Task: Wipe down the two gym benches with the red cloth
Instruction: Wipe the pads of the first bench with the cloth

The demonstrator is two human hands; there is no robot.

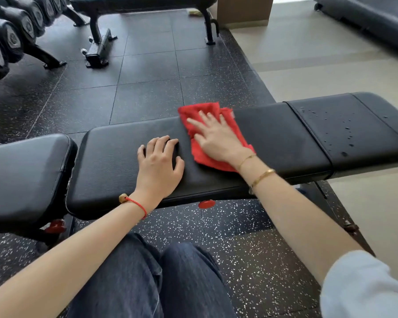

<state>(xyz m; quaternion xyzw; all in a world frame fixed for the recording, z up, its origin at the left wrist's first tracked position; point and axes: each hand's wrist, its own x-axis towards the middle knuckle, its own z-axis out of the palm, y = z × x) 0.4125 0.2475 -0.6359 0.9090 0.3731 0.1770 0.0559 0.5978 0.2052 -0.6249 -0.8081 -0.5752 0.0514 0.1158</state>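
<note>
A black padded gym bench (274, 138) runs left to right right in front of me. My right hand (216, 138) lies flat on the red cloth (233, 127), pressing it onto the middle pad. Just left of the cloth, my left hand (159, 161) rests palm down on the same pad, its fingertips slightly bent and holding nothing. Water droplets (347, 131) dot the right pad section. A second black bench (143, 3) stands at the far top of the view, only partly in frame.
A rack of black dumbbells (12, 35) lines the upper left. Speckled black rubber flooring (147, 72) lies between the benches; beige floor (319, 53) is to the right, with a cardboard box (244, 10) and a dark machine (365, 17) beyond. My knees (159, 283) are below.
</note>
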